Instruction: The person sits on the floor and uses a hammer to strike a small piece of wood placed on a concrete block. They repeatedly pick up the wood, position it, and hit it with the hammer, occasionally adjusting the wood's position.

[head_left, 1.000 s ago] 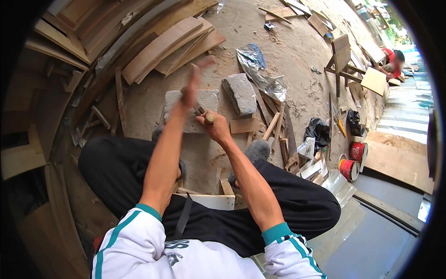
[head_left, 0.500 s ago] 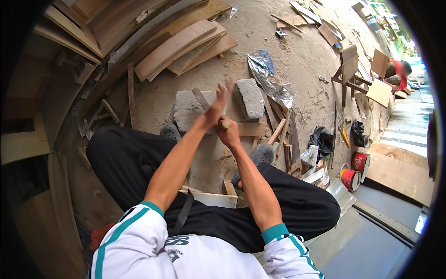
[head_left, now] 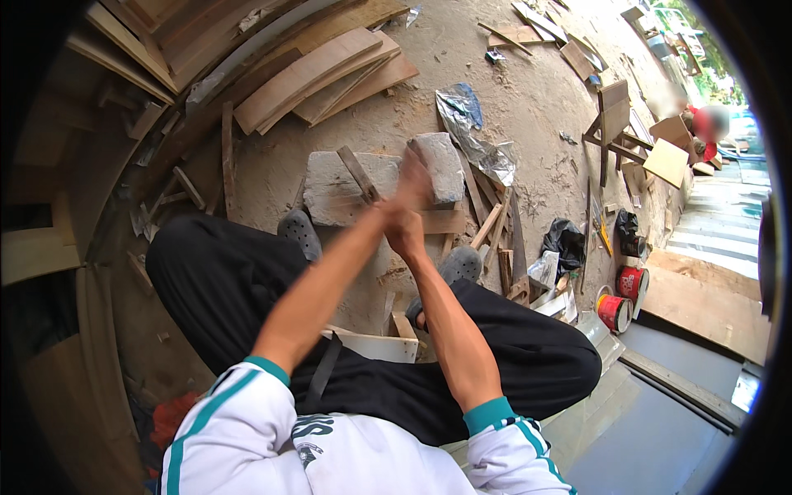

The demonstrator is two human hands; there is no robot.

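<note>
Glare at upper right, dim left; blur on hands [head_left: 415, 180]; curved edges.

1. Narrow, flat, dull-brown bar [head_left: 355, 169].
2. Rough, rectangular, pale-grey stone block [head_left: 332, 186].
3. White cloth shirt [head_left: 384, 462]: teal cuffs [head_left: 487, 414], teal sleeve stripes [head_left: 207, 412], dark chest print [head_left: 312, 429].
4. Loose cloth trousers [head_left: 235, 280], plain black.
5. Grey clog-style shoe [head_left: 300, 236], dotted with dark holes.
6. Crumpled silver foil sheet [head_left: 472, 136], partly blue.
7. Cylindrical red tin [head_left: 613, 313] with yellow patches.
8. Black plastic bag [head_left: 564, 240].
</note>
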